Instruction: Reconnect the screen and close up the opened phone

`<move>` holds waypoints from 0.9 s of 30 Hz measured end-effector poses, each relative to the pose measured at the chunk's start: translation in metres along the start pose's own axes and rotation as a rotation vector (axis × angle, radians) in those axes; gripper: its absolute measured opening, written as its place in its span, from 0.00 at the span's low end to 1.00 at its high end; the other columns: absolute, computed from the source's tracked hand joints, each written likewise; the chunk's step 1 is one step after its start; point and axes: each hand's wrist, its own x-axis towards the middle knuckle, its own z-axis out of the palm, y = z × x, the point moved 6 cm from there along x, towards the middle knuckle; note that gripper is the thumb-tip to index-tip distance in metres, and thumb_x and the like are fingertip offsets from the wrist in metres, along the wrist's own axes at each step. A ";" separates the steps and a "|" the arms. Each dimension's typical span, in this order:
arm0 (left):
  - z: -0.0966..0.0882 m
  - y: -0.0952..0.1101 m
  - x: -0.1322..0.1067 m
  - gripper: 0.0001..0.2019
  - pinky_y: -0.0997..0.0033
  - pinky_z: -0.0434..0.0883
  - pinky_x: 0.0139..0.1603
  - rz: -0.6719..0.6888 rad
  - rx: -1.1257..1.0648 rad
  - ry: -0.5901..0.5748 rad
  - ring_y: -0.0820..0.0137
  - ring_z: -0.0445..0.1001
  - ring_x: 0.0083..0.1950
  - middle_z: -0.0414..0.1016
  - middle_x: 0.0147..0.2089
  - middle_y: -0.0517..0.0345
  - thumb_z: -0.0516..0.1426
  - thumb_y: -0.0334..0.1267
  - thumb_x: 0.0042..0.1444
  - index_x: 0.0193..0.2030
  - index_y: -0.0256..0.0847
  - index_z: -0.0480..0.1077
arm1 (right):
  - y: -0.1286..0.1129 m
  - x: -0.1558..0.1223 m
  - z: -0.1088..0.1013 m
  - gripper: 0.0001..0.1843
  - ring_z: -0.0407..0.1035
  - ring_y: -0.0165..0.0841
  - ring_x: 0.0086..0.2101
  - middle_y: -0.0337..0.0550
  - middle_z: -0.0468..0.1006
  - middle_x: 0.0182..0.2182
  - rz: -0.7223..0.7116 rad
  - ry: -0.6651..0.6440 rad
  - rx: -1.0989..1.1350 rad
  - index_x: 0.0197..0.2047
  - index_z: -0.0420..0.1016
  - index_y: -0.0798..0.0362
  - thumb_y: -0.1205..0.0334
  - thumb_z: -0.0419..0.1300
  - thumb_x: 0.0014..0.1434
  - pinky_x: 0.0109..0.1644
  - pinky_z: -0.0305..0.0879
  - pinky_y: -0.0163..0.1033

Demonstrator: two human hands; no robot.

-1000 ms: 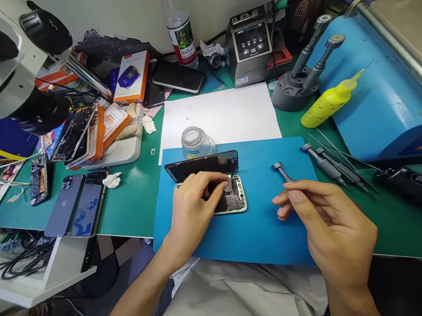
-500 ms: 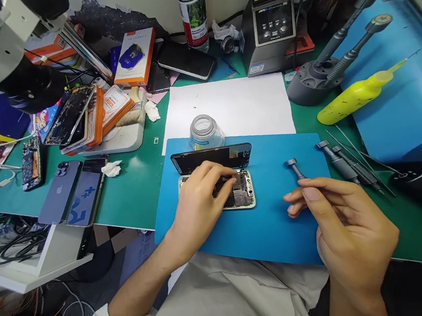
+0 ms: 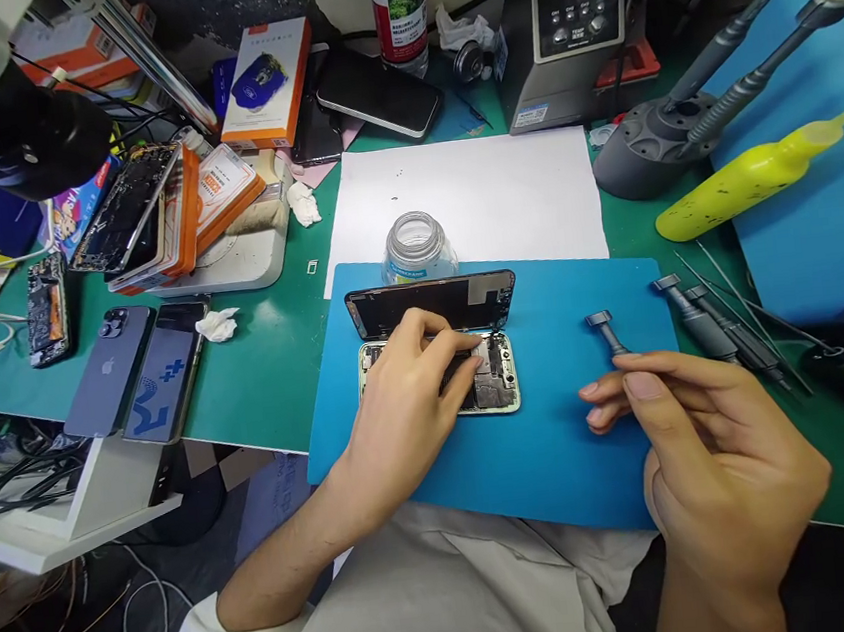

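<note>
An opened smartphone [image 3: 495,374] lies on the blue mat [image 3: 543,464], its inner parts bare. Its screen [image 3: 428,303] stands tilted up along the far side, leaning near a glass jar [image 3: 417,248]. My left hand [image 3: 409,408] reaches over the phone and covers its left and middle part. Thumb and forefinger come together low over the phone's inside; whatever is between them is too small to make out. To the right of the phone, my right hand [image 3: 713,436] pinches a small grey screwdriver [image 3: 608,330] near its capped end. The rest of that screwdriver is hidden by my fingers.
Grey screwdrivers [image 3: 710,326] and thin tweezers lie right of the mat. A yellow bottle [image 3: 747,186], a tool stand [image 3: 653,151] and a soldering station [image 3: 574,39] stand farther back. White paper [image 3: 514,186] lies behind the jar. Other phones [image 3: 107,374] lie at left.
The view has shifted slightly, so most things sit a little differently in the picture. Both hands keep nearly the same pose, and the phone's screen is still raised.
</note>
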 end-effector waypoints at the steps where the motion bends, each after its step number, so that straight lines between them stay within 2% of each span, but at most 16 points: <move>1: 0.000 0.000 0.000 0.07 0.69 0.71 0.45 0.010 0.007 0.004 0.70 0.77 0.48 0.73 0.52 0.55 0.61 0.36 0.74 0.53 0.40 0.79 | 0.000 0.000 0.000 0.07 0.78 0.28 0.33 0.39 0.83 0.37 -0.002 0.001 -0.007 0.51 0.84 0.51 0.64 0.68 0.71 0.37 0.77 0.34; 6: 0.001 0.004 -0.002 0.08 0.69 0.72 0.43 0.079 0.032 0.030 0.70 0.77 0.46 0.75 0.52 0.54 0.60 0.34 0.74 0.55 0.41 0.80 | -0.001 -0.001 0.000 0.07 0.78 0.28 0.33 0.40 0.83 0.37 -0.007 0.012 -0.023 0.51 0.84 0.51 0.64 0.68 0.71 0.37 0.78 0.34; 11: 0.000 0.015 -0.013 0.11 0.64 0.74 0.48 0.230 0.162 0.043 0.64 0.77 0.48 0.80 0.52 0.50 0.58 0.31 0.74 0.56 0.37 0.80 | 0.002 0.000 -0.001 0.07 0.79 0.29 0.33 0.41 0.84 0.36 0.009 0.023 -0.051 0.50 0.85 0.51 0.62 0.69 0.70 0.36 0.78 0.33; 14: -0.001 0.019 -0.021 0.13 0.59 0.73 0.49 0.261 0.236 0.036 0.59 0.77 0.50 0.80 0.53 0.46 0.59 0.35 0.74 0.60 0.35 0.79 | 0.002 0.002 -0.001 0.07 0.78 0.29 0.31 0.41 0.84 0.36 -0.005 0.038 -0.071 0.49 0.85 0.52 0.63 0.70 0.69 0.35 0.78 0.33; 17: -0.002 0.018 -0.028 0.17 0.56 0.70 0.51 0.252 0.312 0.029 0.55 0.76 0.54 0.80 0.55 0.46 0.58 0.43 0.75 0.63 0.40 0.79 | 0.001 0.002 -0.002 0.07 0.78 0.29 0.31 0.41 0.84 0.35 -0.018 0.061 -0.110 0.48 0.86 0.52 0.62 0.70 0.68 0.35 0.78 0.34; 21: 0.002 0.015 -0.035 0.23 0.55 0.66 0.60 0.246 0.359 0.003 0.57 0.72 0.63 0.81 0.62 0.50 0.57 0.53 0.75 0.68 0.42 0.76 | 0.000 0.001 -0.006 0.07 0.77 0.33 0.28 0.42 0.83 0.34 -0.028 0.115 -0.095 0.47 0.85 0.54 0.62 0.70 0.67 0.31 0.76 0.39; 25: 0.009 0.016 -0.040 0.28 0.58 0.64 0.65 0.321 0.392 0.006 0.61 0.70 0.67 0.81 0.68 0.59 0.54 0.55 0.77 0.70 0.36 0.74 | 0.001 -0.003 -0.014 0.10 0.75 0.40 0.24 0.39 0.79 0.27 0.005 0.289 -0.075 0.43 0.80 0.53 0.56 0.70 0.64 0.25 0.73 0.49; 27: 0.010 0.016 -0.041 0.28 0.58 0.64 0.65 0.345 0.397 0.017 0.62 0.69 0.68 0.79 0.70 0.62 0.53 0.56 0.78 0.70 0.36 0.74 | -0.003 -0.006 -0.017 0.11 0.75 0.40 0.23 0.39 0.78 0.26 -0.051 0.371 -0.148 0.43 0.79 0.52 0.53 0.69 0.64 0.23 0.69 0.48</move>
